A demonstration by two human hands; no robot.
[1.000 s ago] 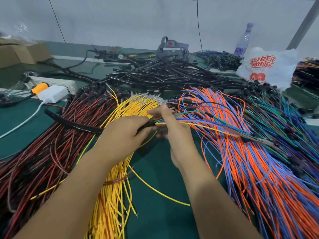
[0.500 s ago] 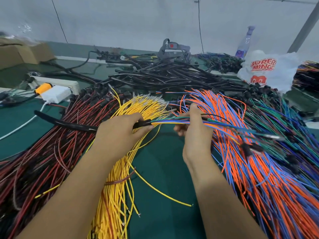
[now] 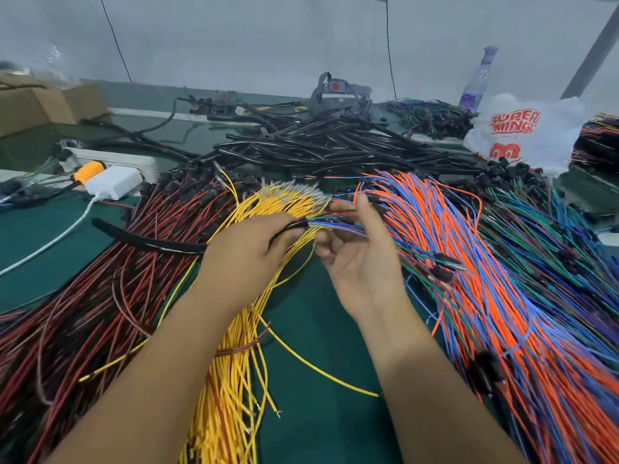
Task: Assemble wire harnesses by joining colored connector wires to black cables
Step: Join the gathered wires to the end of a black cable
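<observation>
My left hand [image 3: 248,252] grips the end of a black cable [image 3: 150,241] that trails off to the left over the red wires. A thin bundle of coloured wires [image 3: 338,222], blue, green and red, comes out of that end and runs right. My right hand [image 3: 361,262] is palm-up beside it, fingers loosely spread, and the bundle passes across those fingers. The bundle's far end with dark connectors [image 3: 442,266] lies on the orange and blue wire pile [image 3: 485,296].
On the green table [image 3: 321,380], yellow wires [image 3: 234,380] lie under my left arm, red and black wires [image 3: 117,279] to the left, green and blue wires [image 3: 552,236] at the right. A black cable heap [image 3: 335,145], power strip [image 3: 134,160], white adapter [image 3: 114,182], plastic bag [image 3: 529,135] and bottle [image 3: 479,78] sit behind.
My right hand has let go of its pinch on the coloured bundle, turned palm-up and spread its fingers. My left hand keeps its grip on the black cable end.
</observation>
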